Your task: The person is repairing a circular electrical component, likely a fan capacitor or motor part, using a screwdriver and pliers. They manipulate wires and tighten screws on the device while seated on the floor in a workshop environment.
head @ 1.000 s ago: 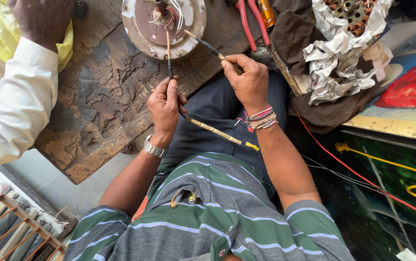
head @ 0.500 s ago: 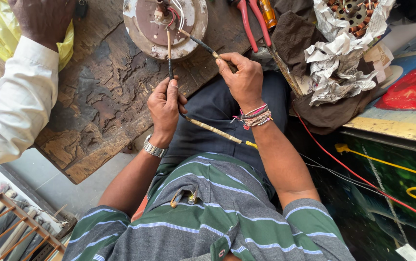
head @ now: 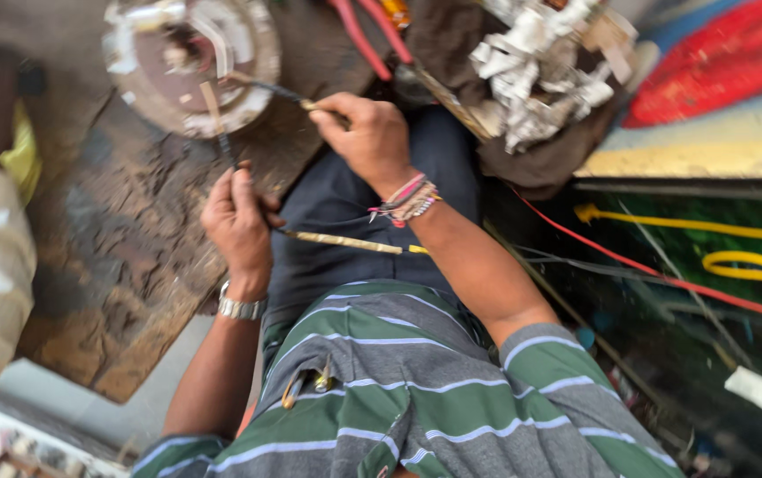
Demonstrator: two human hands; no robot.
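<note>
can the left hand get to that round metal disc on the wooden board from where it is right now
Probably yes. The left hand sits on the wooden board just below the round metal disc, already pinching a thin wire running up to it; nothing lies between.

Green-and-grey striped shirt (head: 416, 389), silver wristwatch (head: 241, 308), pink and white bracelets (head: 407, 200), red wire (head: 646, 270), yellow cable (head: 735, 252)

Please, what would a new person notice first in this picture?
First, the two hands at the middle: the right hand and left hand each hold a thin wire running to the round metal disc at the top left. At the far right lies a bright red cloth.
</note>
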